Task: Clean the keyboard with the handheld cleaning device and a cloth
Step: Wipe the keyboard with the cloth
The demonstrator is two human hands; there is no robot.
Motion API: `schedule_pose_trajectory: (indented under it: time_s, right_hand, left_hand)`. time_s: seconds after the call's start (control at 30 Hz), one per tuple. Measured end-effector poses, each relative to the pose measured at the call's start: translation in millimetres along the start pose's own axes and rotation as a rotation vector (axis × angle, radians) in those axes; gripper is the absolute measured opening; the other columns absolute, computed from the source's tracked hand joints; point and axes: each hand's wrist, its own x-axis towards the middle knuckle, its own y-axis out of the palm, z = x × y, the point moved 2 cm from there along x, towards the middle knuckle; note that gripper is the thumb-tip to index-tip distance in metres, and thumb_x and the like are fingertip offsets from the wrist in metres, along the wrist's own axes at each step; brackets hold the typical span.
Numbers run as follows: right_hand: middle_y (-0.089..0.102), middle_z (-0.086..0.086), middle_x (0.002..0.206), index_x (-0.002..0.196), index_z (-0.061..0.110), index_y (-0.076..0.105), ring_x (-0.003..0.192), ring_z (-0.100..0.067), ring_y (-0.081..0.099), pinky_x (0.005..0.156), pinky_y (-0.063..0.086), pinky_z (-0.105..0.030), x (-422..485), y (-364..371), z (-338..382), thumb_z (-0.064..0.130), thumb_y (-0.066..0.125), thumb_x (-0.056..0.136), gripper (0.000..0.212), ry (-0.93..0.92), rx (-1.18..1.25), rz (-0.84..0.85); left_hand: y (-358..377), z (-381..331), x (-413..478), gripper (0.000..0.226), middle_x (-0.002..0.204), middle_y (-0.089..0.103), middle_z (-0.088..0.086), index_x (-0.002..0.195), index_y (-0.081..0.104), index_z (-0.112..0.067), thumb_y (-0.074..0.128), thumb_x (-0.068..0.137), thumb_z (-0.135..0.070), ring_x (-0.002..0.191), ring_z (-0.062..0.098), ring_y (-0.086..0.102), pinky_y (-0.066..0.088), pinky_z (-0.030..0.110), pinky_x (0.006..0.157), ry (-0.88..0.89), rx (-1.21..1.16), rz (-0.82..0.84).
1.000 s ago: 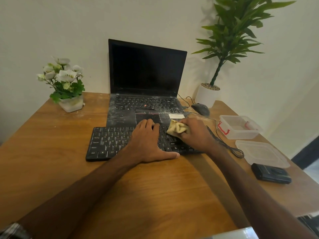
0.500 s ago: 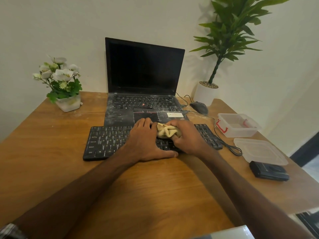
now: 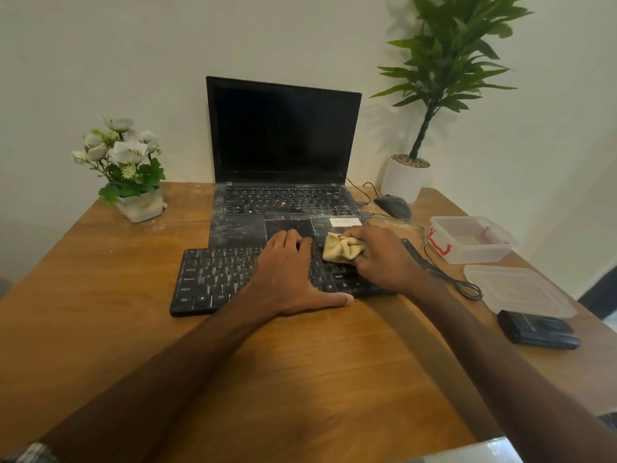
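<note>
While flat left hand (image 3: pixel 287 279) presses keyboard (image 3: pixel 213 275) on wooden table (image 3: pixel 100 295), right hand (image 3: pixel 384 259) clutches cloth (image 3: pixel 340 250).

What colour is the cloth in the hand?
The cloth is pale yellow, seen in the head view.

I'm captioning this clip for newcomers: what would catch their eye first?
At the middle of the table, the left hand lies flat on the black keyboard while the right hand grips a crumpled yellow cloth against its keys. Behind, the laptop is streaked with pale dust.
</note>
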Motion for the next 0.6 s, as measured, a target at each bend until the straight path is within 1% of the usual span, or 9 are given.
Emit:
schedule_pose_trajectory:
  time_s: [0.07, 0.13, 0.2, 0.3, 0.37, 0.4, 0.47, 0.57, 0.6]
  right_hand:
    - [0.071, 0.006, 0.095, 0.114, 0.022, 0.071, 0.085, -0.008, 0.060, 0.063, 0.041, -0.015, 0, 7, 9, 0.002, 0.066, 0.084, 0.037, -0.034, 0.017, -0.012]
    - [0.069, 0.009, 0.091, 0.111, 0.021, 0.071, 0.083, -0.007, 0.059, 0.063, 0.041, -0.018, -2, 14, 18, 0.002, 0.065, 0.082, 0.036, -0.064, 0.034, -0.030]
    - [0.069, 0.010, 0.091, 0.110, 0.021, 0.072, 0.083, -0.007, 0.060, 0.065, 0.043, -0.019, -2, 15, 19, 0.002, 0.065, 0.082, 0.035, -0.063, 0.054, -0.045]
    - [0.073, 0.010, 0.093, 0.109, 0.022, 0.075, 0.087, -0.006, 0.065, 0.071, 0.053, -0.024, -1, 8, 11, 0.009, 0.074, 0.086, 0.026, -0.010, 0.229, -0.012]
    - [0.075, 0.006, 0.096, 0.108, 0.018, 0.076, 0.090, -0.010, 0.067, 0.077, 0.055, -0.029, 1, -2, 4, 0.012, 0.077, 0.085, 0.024, 0.064, 0.353, 0.003]
    - [0.075, 0.005, 0.097, 0.107, 0.017, 0.076, 0.091, -0.011, 0.067, 0.077, 0.055, -0.030, 2, -8, 1, 0.013, 0.078, 0.085, 0.023, 0.078, 0.346, -0.014]
    - [0.075, 0.005, 0.099, 0.108, 0.017, 0.076, 0.091, -0.011, 0.065, 0.076, 0.054, -0.030, 4, -14, -2, 0.015, 0.079, 0.084, 0.024, 0.063, 0.221, -0.062]
    - [0.074, 0.005, 0.098, 0.108, 0.019, 0.077, 0.089, -0.008, 0.063, 0.070, 0.048, -0.020, 4, -10, 0, 0.015, 0.077, 0.085, 0.024, 0.022, 0.106, -0.044]
    - [0.074, 0.005, 0.098, 0.110, 0.020, 0.077, 0.089, -0.008, 0.062, 0.069, 0.047, -0.021, 3, -6, 1, 0.015, 0.075, 0.086, 0.024, 0.010, 0.081, -0.038]
  left_hand:
    - [1, 0, 0, 0.130, 0.132, 0.049, 0.004, 0.140, 0.051, -0.013, 0.034, 0.056, -0.111, 0.119, 0.022, 0.045, 0.037, 0.037, 0.110, 0.010, -0.002, -0.031]
    - [1, -1, 0, 0.123, 0.123, 0.051, 0.003, 0.131, 0.055, -0.014, 0.035, 0.057, -0.110, 0.112, 0.020, 0.044, 0.038, 0.036, 0.106, 0.024, -0.007, -0.057]
    - [1, 0, 1, 0.121, 0.119, 0.050, 0.002, 0.128, 0.056, -0.013, 0.035, 0.058, -0.110, 0.108, 0.019, 0.044, 0.039, 0.036, 0.103, 0.031, -0.011, -0.067]
    - [0, -1, 0, 0.124, 0.122, 0.050, 0.003, 0.135, 0.053, -0.014, 0.035, 0.058, -0.110, 0.111, 0.020, 0.044, 0.039, 0.036, 0.105, 0.032, -0.017, -0.052]
    - [-1, -1, 0, 0.129, 0.129, 0.050, 0.004, 0.141, 0.050, -0.014, 0.033, 0.057, -0.111, 0.117, 0.021, 0.045, 0.038, 0.038, 0.110, 0.023, -0.008, -0.016]
    - [-1, -1, 0, 0.133, 0.133, 0.049, 0.005, 0.144, 0.048, -0.013, 0.033, 0.056, -0.111, 0.120, 0.022, 0.045, 0.037, 0.038, 0.112, 0.015, -0.005, 0.003]
    - [-2, -1, 1, 0.137, 0.139, 0.048, 0.006, 0.148, 0.045, -0.012, 0.034, 0.055, -0.112, 0.125, 0.024, 0.044, 0.037, 0.040, 0.115, 0.001, -0.007, 0.024]
    - [-4, -1, 1, 0.141, 0.144, 0.047, 0.006, 0.153, 0.040, -0.011, 0.036, 0.054, -0.111, 0.130, 0.024, 0.044, 0.036, 0.040, 0.116, -0.005, -0.019, 0.056]
    - [-6, 1, 0, 0.143, 0.147, 0.046, 0.006, 0.155, 0.037, -0.011, 0.038, 0.053, -0.111, 0.132, 0.024, 0.044, 0.034, 0.040, 0.117, -0.002, -0.027, 0.072]
